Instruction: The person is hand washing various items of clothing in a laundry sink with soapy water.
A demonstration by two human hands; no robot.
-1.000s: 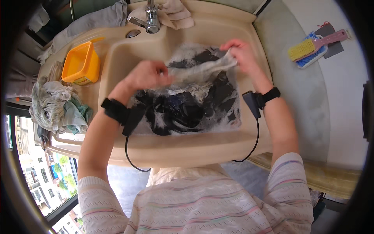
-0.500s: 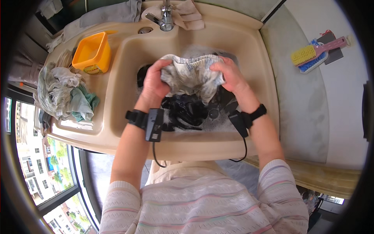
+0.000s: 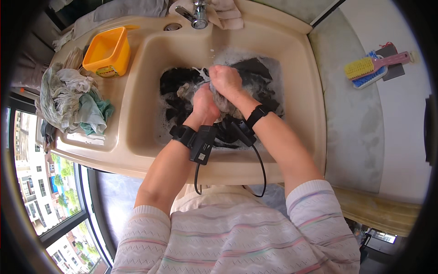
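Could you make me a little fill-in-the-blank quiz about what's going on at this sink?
1. Both hands squeeze a pale wet cloth over the beige ____.
2. The square tub on the ledge is ____ in colour.
3. The scrubbing brush with the pink handle has ____ bristles.

Missing words: sink; yellow; yellow

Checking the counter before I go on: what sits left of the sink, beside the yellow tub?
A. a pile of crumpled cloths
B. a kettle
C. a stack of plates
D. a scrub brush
A: a pile of crumpled cloths lies on the counter just below the yellow tub, left of the sink.
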